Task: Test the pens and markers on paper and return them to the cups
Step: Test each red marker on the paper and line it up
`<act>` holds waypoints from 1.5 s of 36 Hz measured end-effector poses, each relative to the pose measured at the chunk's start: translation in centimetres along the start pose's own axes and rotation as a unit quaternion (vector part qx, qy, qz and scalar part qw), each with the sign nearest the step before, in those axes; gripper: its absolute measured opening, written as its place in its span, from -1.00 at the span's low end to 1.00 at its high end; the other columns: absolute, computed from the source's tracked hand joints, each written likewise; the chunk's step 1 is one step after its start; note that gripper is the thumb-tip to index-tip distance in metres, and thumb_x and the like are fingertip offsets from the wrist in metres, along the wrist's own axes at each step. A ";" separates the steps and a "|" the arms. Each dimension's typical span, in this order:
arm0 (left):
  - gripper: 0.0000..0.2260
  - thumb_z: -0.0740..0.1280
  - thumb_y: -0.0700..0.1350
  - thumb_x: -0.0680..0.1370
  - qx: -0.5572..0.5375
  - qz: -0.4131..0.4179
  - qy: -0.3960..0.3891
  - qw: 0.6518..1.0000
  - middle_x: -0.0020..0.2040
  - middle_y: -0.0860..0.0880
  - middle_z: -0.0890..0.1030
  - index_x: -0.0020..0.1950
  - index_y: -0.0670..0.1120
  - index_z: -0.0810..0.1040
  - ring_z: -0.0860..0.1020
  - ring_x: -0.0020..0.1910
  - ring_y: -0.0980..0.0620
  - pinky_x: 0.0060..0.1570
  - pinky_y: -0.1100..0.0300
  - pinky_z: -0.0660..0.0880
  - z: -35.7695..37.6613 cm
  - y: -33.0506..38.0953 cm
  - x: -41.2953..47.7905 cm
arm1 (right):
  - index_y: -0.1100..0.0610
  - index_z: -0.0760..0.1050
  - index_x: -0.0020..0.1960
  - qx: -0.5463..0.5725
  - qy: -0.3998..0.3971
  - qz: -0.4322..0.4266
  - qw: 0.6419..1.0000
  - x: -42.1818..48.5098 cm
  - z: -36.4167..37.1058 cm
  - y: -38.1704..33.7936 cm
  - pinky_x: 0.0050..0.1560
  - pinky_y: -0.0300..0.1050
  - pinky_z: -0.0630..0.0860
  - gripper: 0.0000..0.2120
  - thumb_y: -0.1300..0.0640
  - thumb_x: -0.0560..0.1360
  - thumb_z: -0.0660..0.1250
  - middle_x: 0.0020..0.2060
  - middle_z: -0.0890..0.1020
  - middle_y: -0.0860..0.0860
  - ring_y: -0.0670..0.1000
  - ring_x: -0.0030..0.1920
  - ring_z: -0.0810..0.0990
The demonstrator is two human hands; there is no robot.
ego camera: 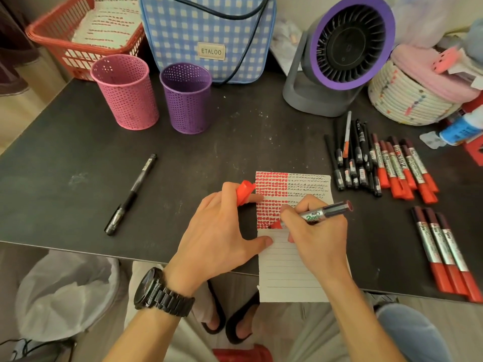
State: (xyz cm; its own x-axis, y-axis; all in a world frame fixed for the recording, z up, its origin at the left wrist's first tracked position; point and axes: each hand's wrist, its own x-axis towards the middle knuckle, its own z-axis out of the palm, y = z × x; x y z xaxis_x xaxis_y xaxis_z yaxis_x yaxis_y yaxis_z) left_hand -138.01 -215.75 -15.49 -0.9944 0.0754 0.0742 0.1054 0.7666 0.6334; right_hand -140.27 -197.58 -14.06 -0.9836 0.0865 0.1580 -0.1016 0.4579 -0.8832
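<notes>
— While the right hand pinches the silver-barrelled red marker low near its nib, tip down on the lined white paper sheet at the foot of the red swatch block: where's the weak point?

— Left hand. Thumb tip presses the sheet's left edge, and the red plastic cap is wedged between two fingers, pointing up. One hand, two jobs. Judged: ease off to handle the cap and the sheet slides; bear down and the cap may pop free.

— Sheet itself?

— Lower part hangs over the near edge of the dark counter, with the right hand's heel over it. A dragged heel could tug it off or smear wet ink.

— Farther out?

— Three red-capped markers lie right, close to the near edge; an elbow could roll them to the floor. Larger heap of black pens and red markers sits near the sheet's top right corner. Tested and untested could mix; can't tell which is which.

— Cups?

— Pink perforated metal cup and purple perforated metal cup, upright, far left, well apart from the sheet. Nothing shows above their rims. Long reach, and a marker dropped in uncapped would dry. One black pen lies loose left of the sheet.
</notes>
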 end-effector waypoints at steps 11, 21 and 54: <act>-0.31 0.46 0.42 0.26 -0.001 -0.005 0.001 1.000 0.29 0.36 0.44 0.23 0.26 0.20 0.39 0.29 0.19 0.14 0.38 0.17 0.1 0.0 0.1 | 0.11 0.51 -0.42 0.014 0.009 0.000 1.000 0.0 0.2 -0.1 -0.33 -0.34 0.44 -0.78 0.12 0.39 0.40 -0.56 0.56 -0.06 -0.10 -0.44 0.56; -0.28 0.48 0.40 0.28 -0.004 -0.014 -0.012 1.000 0.32 0.28 0.46 0.27 0.20 0.23 0.41 0.33 0.13 0.22 0.25 0.28 0.0 0.0 0.1 | 0.09 0.50 -0.42 0.022 0.005 -0.012 1.000 -0.1 0.2 0.0 -0.32 -0.31 0.46 -0.75 0.13 0.42 0.41 -0.54 0.56 -0.03 -0.06 -0.43 0.57; -0.35 0.46 0.42 0.28 -0.020 -0.026 -0.037 0.999 0.25 0.41 0.40 0.20 0.30 0.21 0.31 0.19 0.31 0.14 0.34 0.25 0.1 -0.1 0.0 | 0.03 0.51 -0.35 0.310 0.026 0.148 0.939 0.8 -2.5 -1.1 -0.52 -0.27 0.26 -0.71 -0.07 0.40 0.54 -0.48 0.47 -0.01 -0.12 -0.50 0.39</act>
State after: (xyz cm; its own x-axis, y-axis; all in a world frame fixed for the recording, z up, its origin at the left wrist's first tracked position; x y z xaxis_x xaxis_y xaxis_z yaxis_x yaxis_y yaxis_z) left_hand -138.03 -215.76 -15.67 -0.9964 0.0838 -0.0152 0.0525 0.7450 0.6650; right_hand -140.53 -195.76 -11.89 -0.9755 0.1793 -0.1276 0.0921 -0.1938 -0.9767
